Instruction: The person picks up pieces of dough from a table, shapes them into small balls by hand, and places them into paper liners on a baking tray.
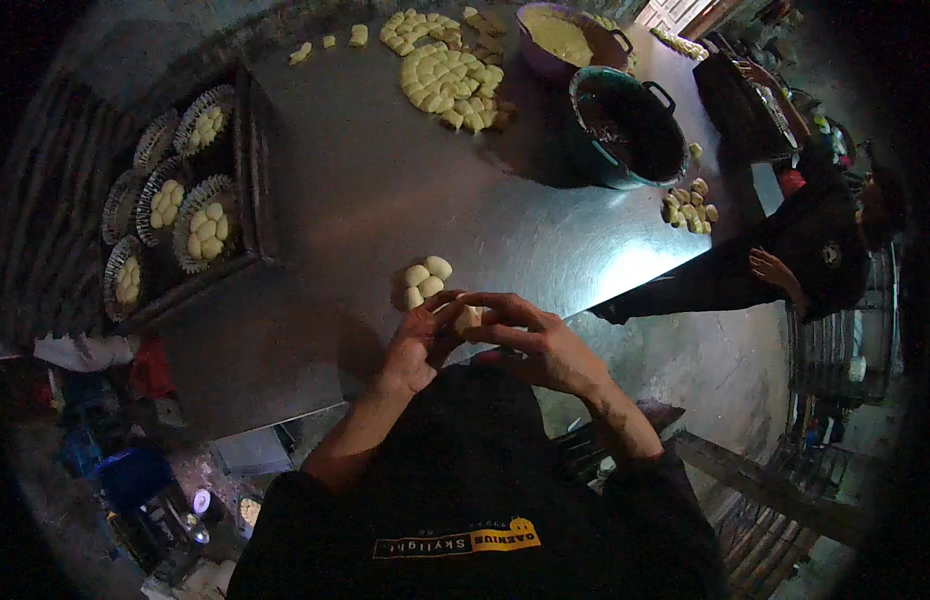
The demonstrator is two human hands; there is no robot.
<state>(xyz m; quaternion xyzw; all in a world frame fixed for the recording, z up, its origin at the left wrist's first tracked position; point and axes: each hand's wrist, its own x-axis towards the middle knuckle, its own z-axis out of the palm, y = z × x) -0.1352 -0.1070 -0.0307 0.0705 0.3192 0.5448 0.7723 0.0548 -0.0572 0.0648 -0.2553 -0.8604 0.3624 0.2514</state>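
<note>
In the head view, the left hand (413, 355) and the right hand (540, 342) are meeting just inside the near edge of the table (335, 190), their fingers curling together around a small piece of dough (469, 320); the fingers are partly hiding it. A few dough balls (427, 278) are lying just beyond. Farther left, a dark tray (259, 170) is holding pleated cups (155, 140). The piece is probably feeling light, soft and easily dented, so fingertips gently supporting its sides are likely suiting it better than hard pinching.
</note>
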